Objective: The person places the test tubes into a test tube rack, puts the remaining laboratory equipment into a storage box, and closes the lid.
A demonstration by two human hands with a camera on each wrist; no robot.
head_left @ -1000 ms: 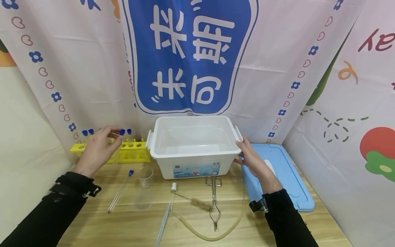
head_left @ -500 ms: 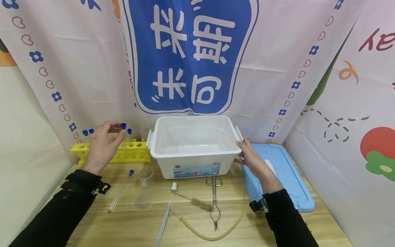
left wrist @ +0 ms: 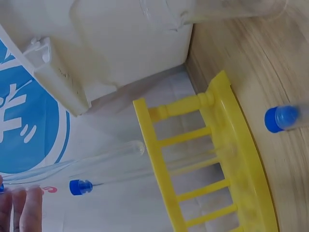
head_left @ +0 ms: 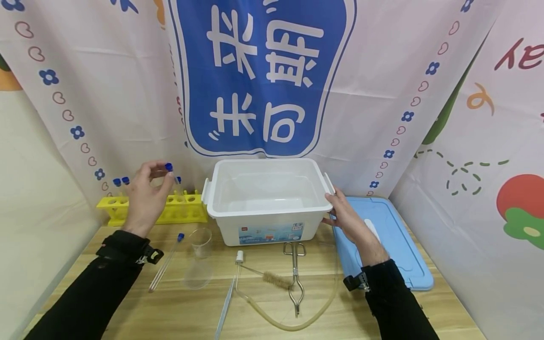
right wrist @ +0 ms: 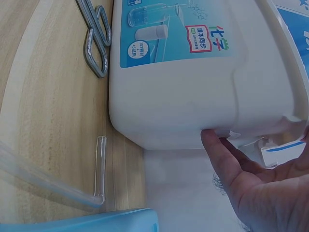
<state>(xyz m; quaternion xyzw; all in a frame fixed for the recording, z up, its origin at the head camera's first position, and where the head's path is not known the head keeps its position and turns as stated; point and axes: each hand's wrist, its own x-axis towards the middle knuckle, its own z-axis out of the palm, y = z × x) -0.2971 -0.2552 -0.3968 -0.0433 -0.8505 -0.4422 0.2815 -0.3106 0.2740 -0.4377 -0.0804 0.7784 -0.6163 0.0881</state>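
My left hand [head_left: 146, 193] pinches a test tube [left wrist: 91, 162] near its blue stopper [head_left: 168, 166], above the yellow test tube rack [head_left: 182, 210]. In the left wrist view the tube's rounded bottom is out of the rack, just beyond its top bar. Another stoppered tube [left wrist: 130, 179] stands in the rack beside it, and more blue stoppers [head_left: 121, 181] show left of the hand. My right hand [head_left: 346, 217] grips the white plastic bin [head_left: 267, 219] at its right handle, thumb at the rim and fingers against the side wall.
Before the rack lie a stoppered tube [head_left: 165, 264] and a clear beaker [head_left: 200, 243]. Tweezers [head_left: 225, 309], a tube brush [head_left: 276, 280], crucible tongs [head_left: 295, 278] and rubber tubing [head_left: 293, 327] lie in front of the bin. A blue lid [head_left: 395, 236] is at right.
My left hand has raised the test tube up out of the rack and shifted slightly right. My right hand stays on the bin.
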